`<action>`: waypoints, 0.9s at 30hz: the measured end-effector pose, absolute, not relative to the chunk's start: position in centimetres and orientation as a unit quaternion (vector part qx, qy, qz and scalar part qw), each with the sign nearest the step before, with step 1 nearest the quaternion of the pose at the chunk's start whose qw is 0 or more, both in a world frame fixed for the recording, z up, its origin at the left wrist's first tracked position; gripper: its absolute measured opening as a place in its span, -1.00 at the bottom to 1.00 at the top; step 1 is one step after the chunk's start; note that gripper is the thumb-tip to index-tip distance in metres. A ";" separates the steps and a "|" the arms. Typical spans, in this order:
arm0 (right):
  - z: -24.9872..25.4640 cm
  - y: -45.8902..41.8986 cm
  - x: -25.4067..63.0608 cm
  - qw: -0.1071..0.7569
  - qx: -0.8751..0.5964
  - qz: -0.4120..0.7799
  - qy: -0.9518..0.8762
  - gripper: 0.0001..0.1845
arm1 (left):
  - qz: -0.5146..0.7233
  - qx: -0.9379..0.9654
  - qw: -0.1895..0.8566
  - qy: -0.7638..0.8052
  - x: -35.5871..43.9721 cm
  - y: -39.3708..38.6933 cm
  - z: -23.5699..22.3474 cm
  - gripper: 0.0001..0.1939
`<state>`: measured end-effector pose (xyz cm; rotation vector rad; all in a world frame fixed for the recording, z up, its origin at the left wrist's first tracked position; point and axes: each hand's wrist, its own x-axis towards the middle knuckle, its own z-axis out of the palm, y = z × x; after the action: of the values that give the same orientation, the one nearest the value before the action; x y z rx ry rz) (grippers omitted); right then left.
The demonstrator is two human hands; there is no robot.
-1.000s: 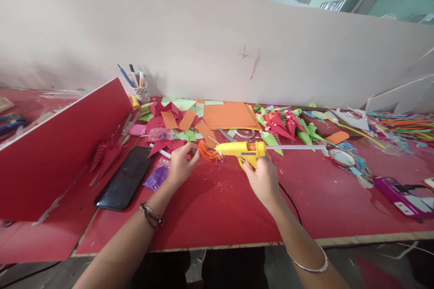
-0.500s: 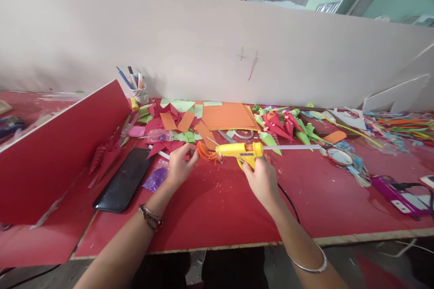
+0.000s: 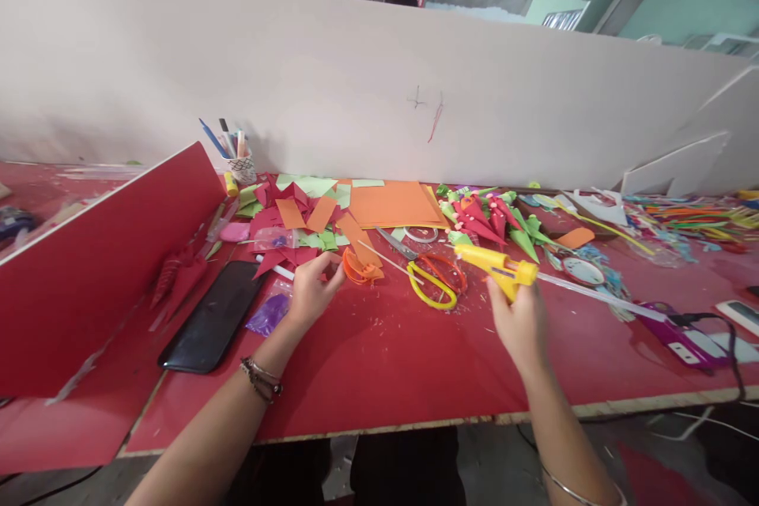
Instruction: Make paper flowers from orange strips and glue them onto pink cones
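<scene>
My left hand pinches a small curled orange paper piece just over the table, left of centre. Gripped in my right hand is a yellow hot glue gun, its nozzle pointing left and a long clear glue stick sticking out of its back. Between the hands lie scissors with yellow and orange handles, and a thin pale stick crosses beside them. Orange paper strips lie behind the curled piece.
A black phone and a purple packet lie on the left, beside a standing red board. Red and green paper cones are piled behind. On the right sits a purple power strip. A white partition closes the back.
My right hand has carried the glue gun to the right, away from the orange paper piece, uncovering the scissors. My left hand stays nearly in place, still pinching the paper.
</scene>
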<state>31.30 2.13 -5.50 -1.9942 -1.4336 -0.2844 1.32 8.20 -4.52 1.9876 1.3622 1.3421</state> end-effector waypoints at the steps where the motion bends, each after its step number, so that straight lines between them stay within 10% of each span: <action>1: -5.8 1.8 32.6 0.314 -0.774 -0.109 -0.539 -0.50 | 0.474 0.712 0.189 0.482 1.3 8.2 -4.5 -0.87; 23: -5.8 -2.1 37.2 0.000 -0.872 -0.147 -0.467 -0.51 | 0.413 0.769 0.144 0.467 -0.8 7.3 -4.8 -0.88; 27: -3.4 -3.2 32.5 0.050 -0.829 -0.123 -0.544 -0.73 | 0.381 0.796 0.113 0.456 -1.8 7.1 -5.1 -0.89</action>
<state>32.55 -3.22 -3.43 -2.5242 -1.6567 -0.3736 -1.83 7.09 -5.08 2.3360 1.3374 1.1184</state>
